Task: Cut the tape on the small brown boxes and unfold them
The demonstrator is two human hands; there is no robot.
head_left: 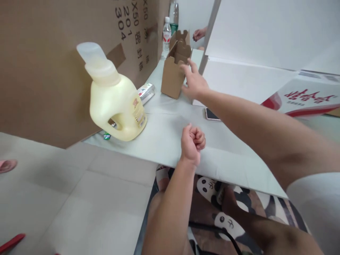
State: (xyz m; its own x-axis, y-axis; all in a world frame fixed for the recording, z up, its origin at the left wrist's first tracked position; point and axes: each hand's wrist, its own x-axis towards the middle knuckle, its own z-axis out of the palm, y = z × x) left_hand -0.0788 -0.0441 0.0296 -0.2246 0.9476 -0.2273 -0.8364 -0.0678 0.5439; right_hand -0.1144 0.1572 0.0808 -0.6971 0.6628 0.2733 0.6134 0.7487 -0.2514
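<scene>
My right hand (195, 81) is stretched out with its fingers apart, beside the right edge of a small open brown cardboard carton (171, 78); whether the fingertips touch it I cannot tell. Above the table's front part, my left hand (191, 143) is curled up with its fingers folded in, and nothing shows in it. To the left stands a pale yellow jug (114, 99) with a translucent cap. A phone (212, 114) lies below my right forearm.
A large cardboard box (53, 71) fills the left side of the table (162, 141). White boxes (247, 81) stand on the right. Bottles (166, 33) are behind the carton. Another person's hand (199, 34) shows at the far end. A silvery packet (146, 92) lies by the jug.
</scene>
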